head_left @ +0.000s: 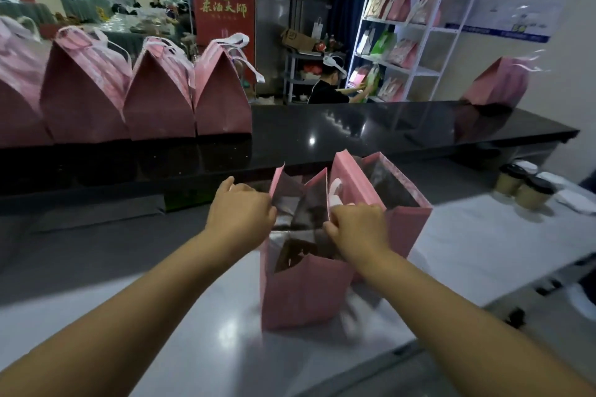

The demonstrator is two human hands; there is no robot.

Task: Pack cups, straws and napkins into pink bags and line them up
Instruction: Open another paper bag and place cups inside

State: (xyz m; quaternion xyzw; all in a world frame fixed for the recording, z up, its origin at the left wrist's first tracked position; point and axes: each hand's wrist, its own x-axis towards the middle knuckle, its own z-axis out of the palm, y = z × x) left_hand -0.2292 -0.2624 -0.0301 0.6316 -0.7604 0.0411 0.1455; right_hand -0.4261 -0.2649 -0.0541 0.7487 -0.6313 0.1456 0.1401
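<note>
A pink bag [300,296] stands open on the white table in front of me. My left hand [240,208] grips its left rim and my right hand [358,227] pinches its right rim, spreading the mouth. Its dark lining shows inside; I cannot tell what it holds. A second open pink bag [406,222] stands just behind it to the right, with a white handle showing. Several closed pink bags [154,106] stand in a row on the black counter at the left. Two lidded cups [524,188] stand at the table's right end.
The black counter [354,132] runs across behind the table, with one more pink bag [498,82] at its far right. White napkins [577,200] lie beside the cups. A person works at a white shelf [419,35] of bags beyond the counter.
</note>
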